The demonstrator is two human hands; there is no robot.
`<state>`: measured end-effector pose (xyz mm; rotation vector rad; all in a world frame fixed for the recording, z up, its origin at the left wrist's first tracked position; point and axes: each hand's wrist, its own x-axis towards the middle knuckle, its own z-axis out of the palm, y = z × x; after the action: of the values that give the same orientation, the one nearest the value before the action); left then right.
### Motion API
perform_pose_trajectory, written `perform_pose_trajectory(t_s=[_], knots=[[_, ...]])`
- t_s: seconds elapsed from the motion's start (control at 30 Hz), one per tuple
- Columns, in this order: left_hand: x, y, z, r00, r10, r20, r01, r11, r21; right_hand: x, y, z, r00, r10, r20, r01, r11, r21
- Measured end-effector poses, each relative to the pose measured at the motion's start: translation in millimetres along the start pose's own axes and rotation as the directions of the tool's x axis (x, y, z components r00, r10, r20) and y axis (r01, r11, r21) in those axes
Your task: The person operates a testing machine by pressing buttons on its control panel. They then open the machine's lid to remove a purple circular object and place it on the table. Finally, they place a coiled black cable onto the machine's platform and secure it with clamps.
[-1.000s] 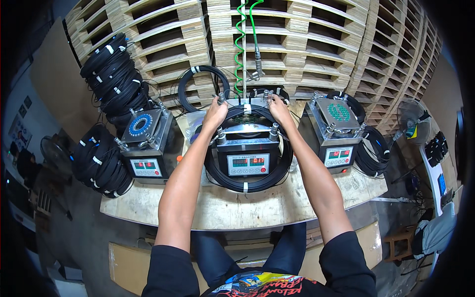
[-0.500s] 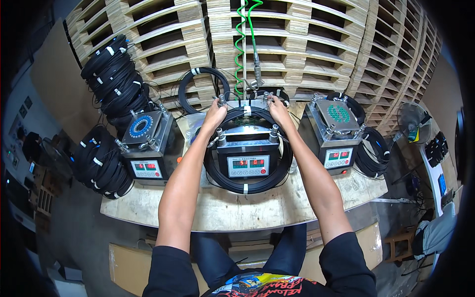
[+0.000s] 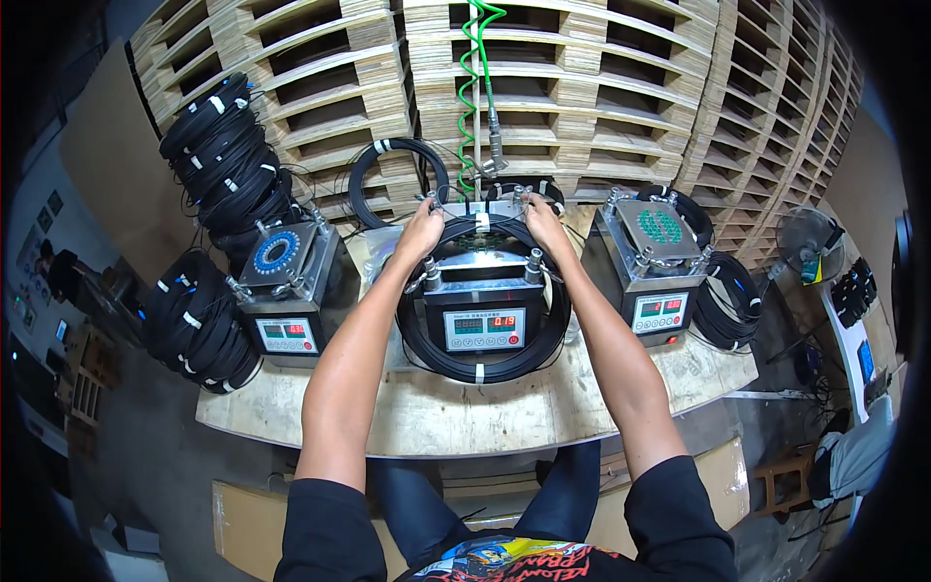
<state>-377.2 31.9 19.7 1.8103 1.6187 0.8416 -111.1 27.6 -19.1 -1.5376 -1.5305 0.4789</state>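
Note:
Both my arms reach across the bench to the middle machine [image 3: 485, 329], a metal polishing-type unit with a lit panel. At its back left corner, my left hand [image 3: 421, 231] is closed, fingers pinching a metal corner knob [image 3: 433, 201]. The fingers of my right hand [image 3: 546, 225] are likewise closed round the back right metal corner knob [image 3: 519, 195]. A coil of black cable [image 3: 480, 372], tied with white bands, loops around the machine beneath my wrists. Two front knobs [image 3: 535, 260] stand untouched. My hands partly hide the far side of the machine.
A similar machine with a blue ring [image 3: 276, 252] stands left, another with a green-dotted plate [image 3: 660, 227] right. Stacked black cable coils [image 3: 221, 155] rise at the left. Wooden pallets [image 3: 621, 87] line the back. A green coiled hose [image 3: 466, 107] hangs there; a fan [image 3: 807, 242] stands right.
Both hands stay at the back knobs with hardly any movement. The lit readings on the machine panels have changed. At the far left, a person in the background has shifted.

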Motion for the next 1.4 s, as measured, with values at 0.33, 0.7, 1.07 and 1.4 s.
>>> perform_pose_trajectory(t_s=[0.33, 0.7, 1.07, 1.4], knots=[[1.4, -9.2, 6.9, 0.995, -0.018, -0.096, 0.01, 0.997, -0.08, -12.2, -20.8, -6.9, 0.994, 0.109, -0.012, -0.11, 0.991, -0.072], [14.5, -22.9, 10.7, 0.996, -0.075, -0.052, 0.075, 0.997, -0.015, -1.9, -4.0, -0.6, 0.999, 0.035, -0.039, -0.035, 0.999, -0.002], [13.0, -27.3, 8.3, 0.997, -0.002, -0.082, -0.006, 0.995, -0.098, -14.8, -19.3, -3.7, 0.99, 0.058, -0.129, -0.057, 0.998, 0.01], [-1.7, -9.6, 8.1, 0.983, -0.077, -0.165, 0.071, 0.997, -0.041, -11.6, -13.5, -4.4, 0.994, 0.029, -0.107, -0.027, 1.0, 0.016]])
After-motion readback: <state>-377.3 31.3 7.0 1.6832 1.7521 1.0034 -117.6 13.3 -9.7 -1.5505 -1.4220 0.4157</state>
